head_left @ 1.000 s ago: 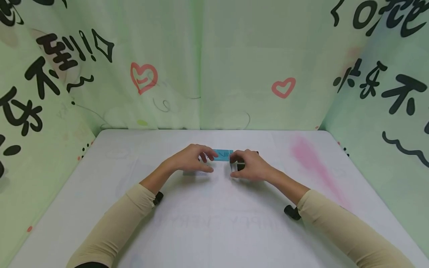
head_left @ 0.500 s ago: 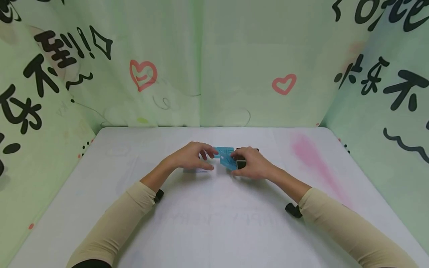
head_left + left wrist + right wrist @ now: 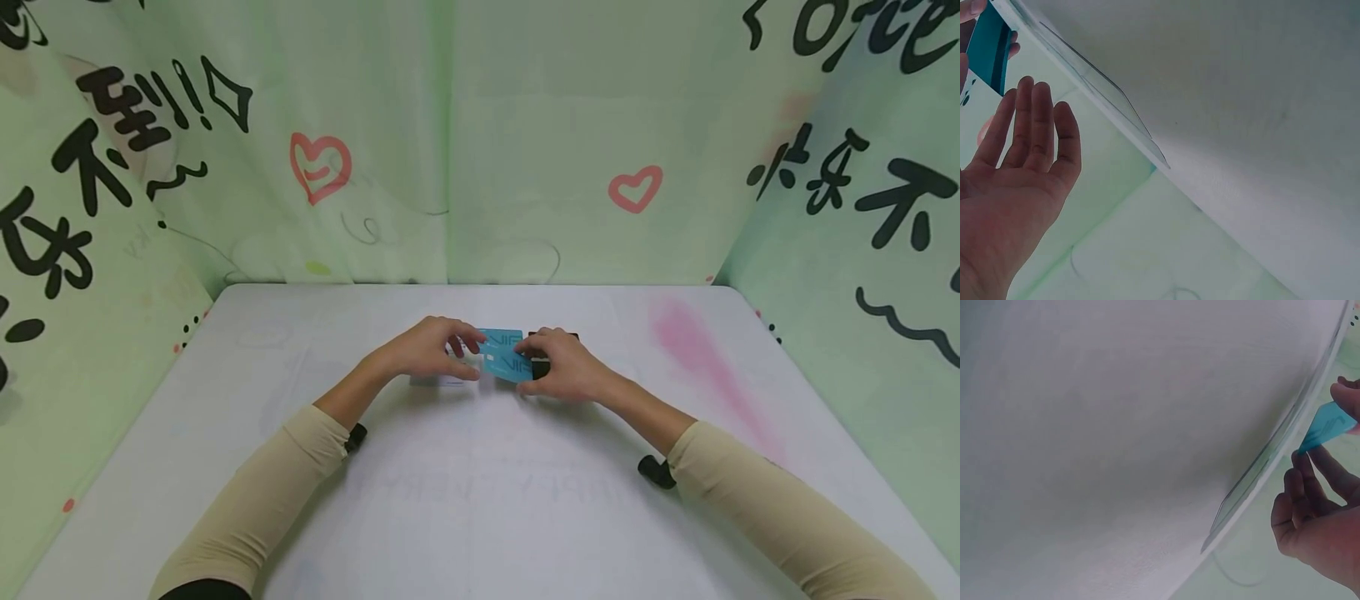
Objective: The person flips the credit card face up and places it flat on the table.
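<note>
My right hand point(image 3: 562, 367) pinches a blue card point(image 3: 507, 364) between thumb and fingertips by its right side, a little above the table. The printed face shows in the head view. Behind it lies a second blue card point(image 3: 501, 336), partly covered. My left hand point(image 3: 427, 350) hovers at the left, its relaxed fingertips beside the held card's left edge; whether they touch it, I cannot tell. In the left wrist view the left hand point(image 3: 1022, 187) has extended fingers. The right wrist view shows the right hand's point(image 3: 1322, 506) fingertips at a corner of the card point(image 3: 1329, 425).
Under my left hand lies a pale flat piece point(image 3: 438, 382), mostly hidden. A dark flat thing point(image 3: 541, 369) shows under my right hand. All rest on a white-covered table point(image 3: 465, 500) with a pink smear, enclosed by green curtains point(image 3: 525, 167) at the back and sides.
The card in my right hand was edge-on; it has turned so that its face shows, and its free edge now reaches left towards my left hand. Both hands have stayed almost in place.
</note>
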{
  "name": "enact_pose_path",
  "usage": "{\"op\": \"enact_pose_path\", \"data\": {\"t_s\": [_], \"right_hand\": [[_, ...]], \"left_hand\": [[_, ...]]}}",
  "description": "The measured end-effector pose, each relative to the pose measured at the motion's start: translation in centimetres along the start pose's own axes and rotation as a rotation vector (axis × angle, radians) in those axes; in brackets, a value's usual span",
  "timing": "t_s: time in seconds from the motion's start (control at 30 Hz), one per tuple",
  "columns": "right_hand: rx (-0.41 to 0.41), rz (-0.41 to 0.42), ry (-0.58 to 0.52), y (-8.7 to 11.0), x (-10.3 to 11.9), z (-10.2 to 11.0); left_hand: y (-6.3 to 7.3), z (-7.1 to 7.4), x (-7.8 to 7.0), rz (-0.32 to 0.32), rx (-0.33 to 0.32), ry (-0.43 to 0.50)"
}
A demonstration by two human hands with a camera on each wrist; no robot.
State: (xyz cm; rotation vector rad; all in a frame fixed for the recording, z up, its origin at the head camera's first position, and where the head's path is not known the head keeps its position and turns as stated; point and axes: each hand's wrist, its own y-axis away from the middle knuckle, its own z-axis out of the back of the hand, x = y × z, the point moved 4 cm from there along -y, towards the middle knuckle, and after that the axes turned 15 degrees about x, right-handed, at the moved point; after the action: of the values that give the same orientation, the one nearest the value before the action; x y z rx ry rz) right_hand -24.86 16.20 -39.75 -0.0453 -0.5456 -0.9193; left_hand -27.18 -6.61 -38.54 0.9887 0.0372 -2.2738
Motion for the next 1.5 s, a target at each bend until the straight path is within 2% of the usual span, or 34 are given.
{"op": "enact_pose_path", "data": {"t_s": [0.6,1.17,1.5], "right_hand": [[0.003,-0.008,0.012,-0.2,0.4,0.1],[0.03,-0.007,0.003,-0.2,0.5,0.0],[0.06,-0.022,0.017,-0.3,0.1,-0.2]], "left_hand": [[-0.9,0.0,-0.5,0.021,0.006,-0.022],[-1.5,-0.2,-0.5,0.063,0.025,-0.119],[-2.0,-0.7,-0.1,0.114,0.042,-0.178]]}}
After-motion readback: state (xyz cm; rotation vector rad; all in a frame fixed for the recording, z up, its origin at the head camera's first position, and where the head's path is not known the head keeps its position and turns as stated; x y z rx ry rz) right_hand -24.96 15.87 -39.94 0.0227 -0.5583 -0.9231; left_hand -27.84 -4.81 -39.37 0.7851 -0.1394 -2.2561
